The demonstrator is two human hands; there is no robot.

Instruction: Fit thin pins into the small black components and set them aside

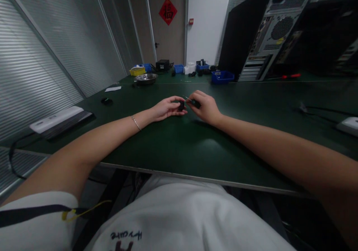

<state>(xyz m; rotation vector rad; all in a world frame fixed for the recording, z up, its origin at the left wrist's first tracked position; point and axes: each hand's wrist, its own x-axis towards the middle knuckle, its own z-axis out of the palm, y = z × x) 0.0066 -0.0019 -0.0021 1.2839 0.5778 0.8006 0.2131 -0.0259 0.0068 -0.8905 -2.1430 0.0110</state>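
Observation:
Between the thumb and fingers of my left hand (165,109) is a small black part (181,105), too small to name. My right hand (205,106) is closed around the dark handle of a small screwdriver (195,103). Its thin metal shaft points left and up, close to the black part; whether the tip touches it, I cannot tell. Both hands are just above the middle of the green table (173,143), facing each other.
Along the back stand a round metal bowl (145,79), a yellow bin (137,71), a blue bin (222,77) and several small dark parts. A computer tower (246,31) rises at the back right. White power strips lie left (56,119) and right (349,125).

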